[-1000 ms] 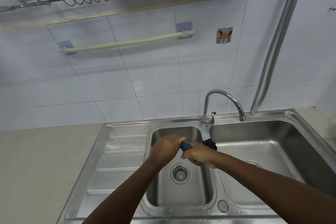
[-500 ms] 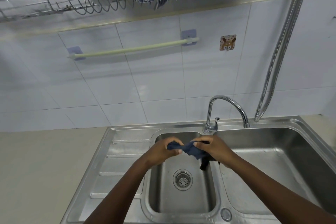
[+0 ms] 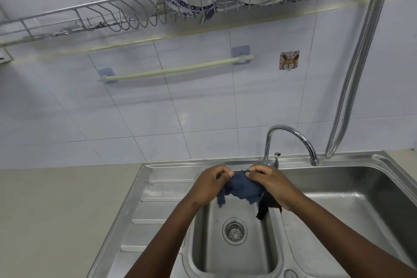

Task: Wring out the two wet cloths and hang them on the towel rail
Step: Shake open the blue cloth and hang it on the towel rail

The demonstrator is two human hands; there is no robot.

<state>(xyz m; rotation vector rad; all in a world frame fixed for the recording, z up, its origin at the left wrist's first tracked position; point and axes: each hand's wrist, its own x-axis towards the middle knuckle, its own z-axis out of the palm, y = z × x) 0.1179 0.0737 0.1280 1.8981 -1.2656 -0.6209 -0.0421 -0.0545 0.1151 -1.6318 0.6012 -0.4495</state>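
A blue cloth (image 3: 242,188) hangs spread between my two hands over the small left basin (image 3: 234,255). My left hand (image 3: 208,184) pinches its left top edge and my right hand (image 3: 274,184) pinches its right top edge. A black cloth (image 3: 266,206) lies draped over the divider between the basins, just under my right wrist, partly hidden by it. The pale green towel rail (image 3: 176,70) is on the tiled wall above and to the left, bare.
A chrome tap (image 3: 291,140) curves just behind my hands. A wire dish rack (image 3: 135,11) with bowls hangs above the rail. A metal hose (image 3: 358,70) runs down the right wall. The large right basin (image 3: 352,201) and the drainboard (image 3: 153,210) flank the small basin.
The blue cloth, twisted tight between my fists a second ago, has been loosened and opened out. Both hands have shifted to its top edge and risen slightly; the view has tilted upward.
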